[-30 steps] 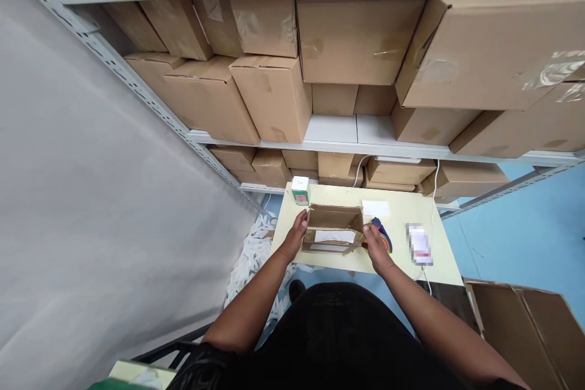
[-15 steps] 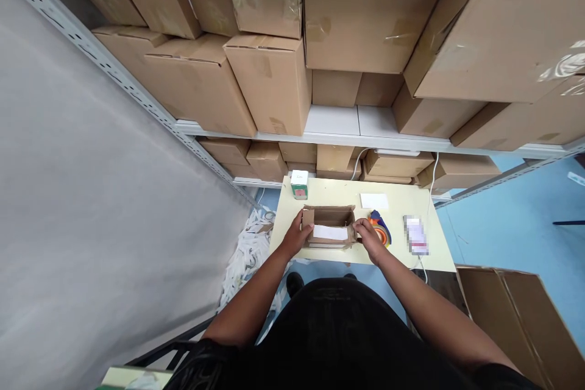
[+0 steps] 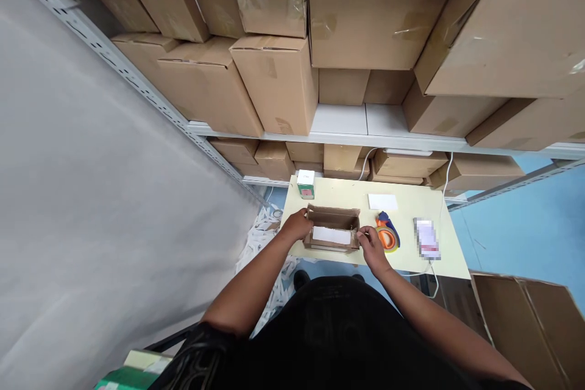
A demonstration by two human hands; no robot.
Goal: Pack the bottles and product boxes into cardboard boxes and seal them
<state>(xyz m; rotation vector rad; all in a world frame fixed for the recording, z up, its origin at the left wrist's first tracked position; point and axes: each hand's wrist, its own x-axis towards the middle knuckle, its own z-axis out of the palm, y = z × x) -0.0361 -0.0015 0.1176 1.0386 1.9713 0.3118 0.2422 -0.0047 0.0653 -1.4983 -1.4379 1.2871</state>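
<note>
A small brown cardboard box (image 3: 333, 220) with a white label on its near flap sits on a pale yellow table (image 3: 411, 195). My left hand (image 3: 297, 226) presses against the box's left end, fingers curled on the flap. At the box's right end my right hand (image 3: 369, 242) grips the side flap. An orange and blue tape dispenser (image 3: 387, 235) lies just right of my right hand. The box's top is still partly spread, with the far flap standing up.
A small white and green carton (image 3: 305, 183) stands at the table's far left. A white card (image 3: 382, 202) and a phone (image 3: 427, 239) with a cable lie to the right. Shelves of cardboard boxes (image 3: 274, 82) rise behind. Paper scraps (image 3: 262, 244) litter the floor left; a large carton (image 3: 525, 323) stands right.
Both hands have folded the box's end flaps inward, so the box looks narrower than a second ago. The view has shifted slightly.
</note>
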